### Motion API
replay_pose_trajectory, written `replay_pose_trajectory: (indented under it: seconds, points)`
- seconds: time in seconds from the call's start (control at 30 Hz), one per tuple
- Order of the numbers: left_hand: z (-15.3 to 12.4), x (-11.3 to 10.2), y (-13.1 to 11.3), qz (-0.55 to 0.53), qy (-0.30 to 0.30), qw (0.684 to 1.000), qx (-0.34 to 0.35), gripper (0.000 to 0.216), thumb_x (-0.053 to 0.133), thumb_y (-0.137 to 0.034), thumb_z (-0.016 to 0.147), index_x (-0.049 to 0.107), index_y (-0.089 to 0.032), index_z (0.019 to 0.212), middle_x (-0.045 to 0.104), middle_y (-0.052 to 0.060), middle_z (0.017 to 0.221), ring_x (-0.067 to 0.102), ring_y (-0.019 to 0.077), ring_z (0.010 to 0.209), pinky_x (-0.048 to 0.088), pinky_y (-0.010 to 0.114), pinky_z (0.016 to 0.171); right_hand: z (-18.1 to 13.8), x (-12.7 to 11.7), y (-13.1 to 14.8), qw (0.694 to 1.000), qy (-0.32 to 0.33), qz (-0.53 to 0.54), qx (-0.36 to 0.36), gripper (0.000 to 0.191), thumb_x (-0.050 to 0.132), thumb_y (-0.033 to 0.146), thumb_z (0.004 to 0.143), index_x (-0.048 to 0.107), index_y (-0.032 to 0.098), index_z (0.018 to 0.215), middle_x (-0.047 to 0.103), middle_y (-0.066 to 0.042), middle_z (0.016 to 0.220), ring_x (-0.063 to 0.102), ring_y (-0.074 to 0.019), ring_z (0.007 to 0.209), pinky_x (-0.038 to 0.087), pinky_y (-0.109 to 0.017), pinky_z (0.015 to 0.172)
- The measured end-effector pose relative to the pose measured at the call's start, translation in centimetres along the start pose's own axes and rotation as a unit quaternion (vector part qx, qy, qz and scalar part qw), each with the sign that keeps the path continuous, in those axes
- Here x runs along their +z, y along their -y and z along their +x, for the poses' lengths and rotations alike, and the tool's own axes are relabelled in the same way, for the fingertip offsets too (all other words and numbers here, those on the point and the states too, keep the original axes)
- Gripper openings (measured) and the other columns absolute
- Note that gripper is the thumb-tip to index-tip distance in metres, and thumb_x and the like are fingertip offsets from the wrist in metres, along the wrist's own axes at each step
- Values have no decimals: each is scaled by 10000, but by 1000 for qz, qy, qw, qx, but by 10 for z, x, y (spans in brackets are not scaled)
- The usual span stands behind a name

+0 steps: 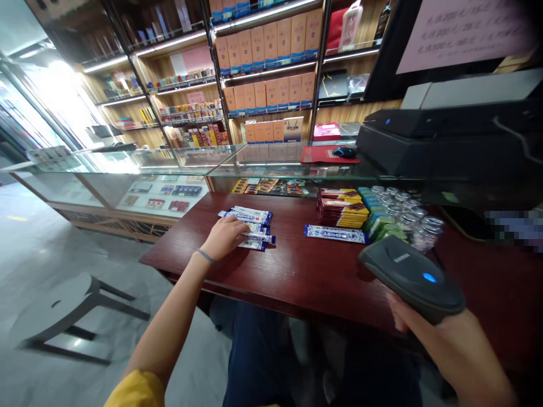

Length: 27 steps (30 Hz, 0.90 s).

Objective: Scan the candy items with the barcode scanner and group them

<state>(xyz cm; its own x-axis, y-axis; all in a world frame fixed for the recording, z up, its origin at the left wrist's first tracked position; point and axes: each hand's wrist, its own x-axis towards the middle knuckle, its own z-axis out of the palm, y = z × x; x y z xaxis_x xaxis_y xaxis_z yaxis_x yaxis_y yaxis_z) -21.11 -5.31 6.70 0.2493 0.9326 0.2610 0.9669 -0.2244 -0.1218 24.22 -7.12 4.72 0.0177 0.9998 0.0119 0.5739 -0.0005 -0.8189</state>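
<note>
My left hand (225,234) is over a loose pile of blue-and-white stick packets (253,215) on the dark red desk. Its fingers are curled down onto one stick packet (266,239), whose end pokes out to the right; the fingertips are partly hidden. A dark grey barcode scanner (409,277) with a lit blue light is in my right hand (449,339), its head pointing left above the desk. Between the hands, farther back, another blue-and-white stick packet (336,233) lies flat by itself.
Stacked red-and-yellow packets (341,208), green packets (384,223) and clear silver-lidded jars (409,212) stand at the back right. Behind the desk is a glass display counter (254,161) with a mouse (344,152) on top. A grey stool (72,308) is at left.
</note>
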Motion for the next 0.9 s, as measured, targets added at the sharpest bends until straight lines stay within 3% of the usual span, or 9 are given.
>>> replay_pose_trajectory:
  seconds: [0.17,0.3,0.37,0.43,0.57,0.63,0.73,0.9]
  points:
    - [-5,-8,-3,-20,-41,999,-17,164,583,-264,970,727,-250,1047,699,71,921,623,250,956,478,351,833,-7,6,7,999,-13,6,-31,403,638,613,787,588,248,624,640,-19,569,616,-213,591,474,-308,541]
    - [-2,-16,-15,-204,-132,968,-65,233,578,-338,985,672,-213,1158,711,63,1038,627,204,909,481,326,838,-10,12,13,997,-48,28,-54,332,641,535,808,576,251,648,619,-4,547,581,-196,570,445,-315,556]
    - [3,-17,-27,-344,-182,916,-93,341,557,-367,994,614,-203,1287,689,58,1064,613,177,880,492,314,842,-11,13,14,996,-47,38,-63,303,643,521,803,584,253,675,611,3,545,577,-195,557,444,-320,559]
    - [8,-15,-40,-493,-200,840,-108,444,554,-375,991,540,-213,1404,660,51,1091,602,164,901,506,305,852,-11,12,16,996,-45,43,-68,291,640,516,803,584,256,686,599,6,536,565,-193,536,442,-323,549]
    - [17,-7,-69,-721,-170,663,-107,513,588,-461,964,531,-239,1423,632,48,1131,626,166,953,532,313,882,-13,11,21,996,-47,51,-46,255,642,491,794,592,256,710,594,10,534,559,-189,530,440,-316,531]
    - [22,-5,-84,-776,-160,598,-117,509,566,-513,970,568,-207,1377,657,64,1113,654,181,969,540,329,900,-15,11,23,996,-47,56,-49,255,652,494,786,604,251,725,597,11,538,559,-188,533,445,-315,539]
    - [28,-3,-104,-817,-149,544,-122,503,591,-474,962,562,-173,1364,712,104,1162,689,211,1027,548,346,916,-15,12,25,995,-51,69,-57,258,659,487,792,599,250,708,579,15,519,556,-187,524,450,-314,539]
    - [39,-3,-132,-846,-165,493,-116,498,659,-332,926,484,-191,1370,713,148,1305,701,248,1136,556,399,948,-11,13,21,991,-41,81,-97,239,675,473,796,631,244,743,632,-3,585,573,-187,540,476,-302,535]
